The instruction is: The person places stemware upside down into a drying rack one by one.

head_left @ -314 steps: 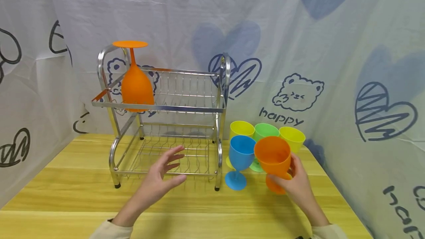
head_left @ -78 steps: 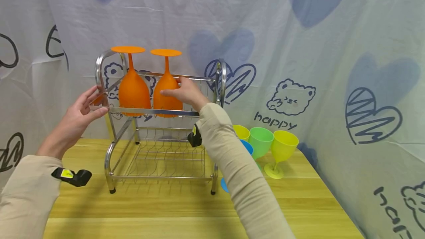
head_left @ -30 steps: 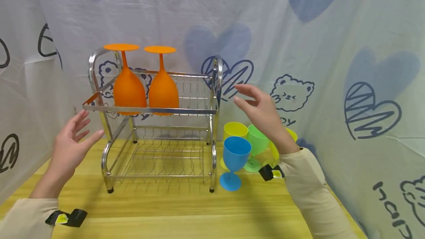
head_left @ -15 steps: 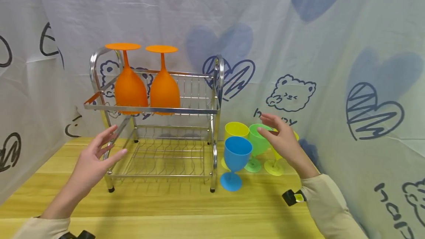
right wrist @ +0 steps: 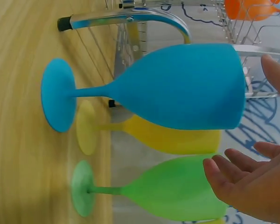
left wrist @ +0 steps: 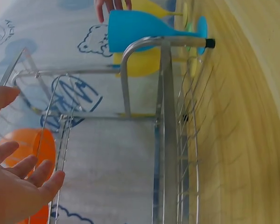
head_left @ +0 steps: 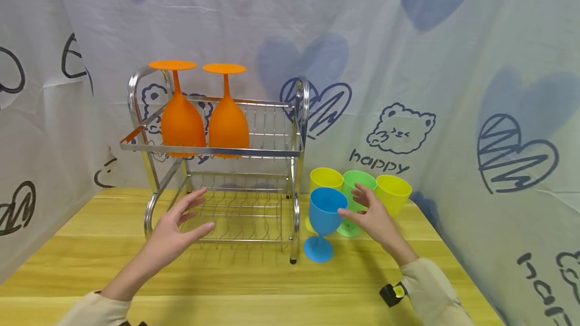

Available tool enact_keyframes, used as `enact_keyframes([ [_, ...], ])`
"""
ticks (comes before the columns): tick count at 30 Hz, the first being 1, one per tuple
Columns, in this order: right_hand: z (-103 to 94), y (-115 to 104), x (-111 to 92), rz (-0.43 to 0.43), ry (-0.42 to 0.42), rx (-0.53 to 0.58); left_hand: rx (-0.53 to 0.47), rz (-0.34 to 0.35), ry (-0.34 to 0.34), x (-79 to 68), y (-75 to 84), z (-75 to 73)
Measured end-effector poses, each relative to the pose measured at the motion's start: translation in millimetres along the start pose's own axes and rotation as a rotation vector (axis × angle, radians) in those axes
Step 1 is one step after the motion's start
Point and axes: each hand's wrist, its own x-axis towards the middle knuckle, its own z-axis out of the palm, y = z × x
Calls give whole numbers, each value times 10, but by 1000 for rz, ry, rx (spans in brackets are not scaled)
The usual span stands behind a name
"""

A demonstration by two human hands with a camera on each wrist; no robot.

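Two orange goblets (head_left: 183, 120) (head_left: 228, 122) stand upside down side by side on the top tier of a metal dish rack (head_left: 226, 152). My left hand (head_left: 174, 233), fingers spread and holding nothing, hovers before the rack's lower tier. Close to the upright blue goblet (head_left: 326, 213) is my right hand (head_left: 373, 220); its thumb and fingers are apart near the rim, and the right wrist view (right wrist: 249, 177) shows a gap between hand and goblet. Behind the blue goblet stand a green goblet (head_left: 359, 182) and two yellow goblets (head_left: 325, 177) (head_left: 393, 192), all upright and partly hidden.
The rack's lower wire tier (head_left: 244, 215) lies below the orange goblets. Everything stands on a wooden table (head_left: 254, 286). A printed cloth (head_left: 385, 39) hangs behind and at both sides, close to the table's right edge.
An orange goblet went from the table to the rack beside the first. Since then my right hand has left it and come down to the blue goblet; my left hand has moved right, off the rack's side.
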Motion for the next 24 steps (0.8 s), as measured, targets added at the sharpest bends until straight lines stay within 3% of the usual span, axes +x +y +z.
enact_keyframes([
  [7,130,159,44,69,-64,95,-32,91,-40,-22,10,148],
  [15,341,292,44,116,-46,145,-83,197,-99,-38,73,282],
  [24,477,318,55,71,-23,178,-146,194,-134,-35,109,350],
])
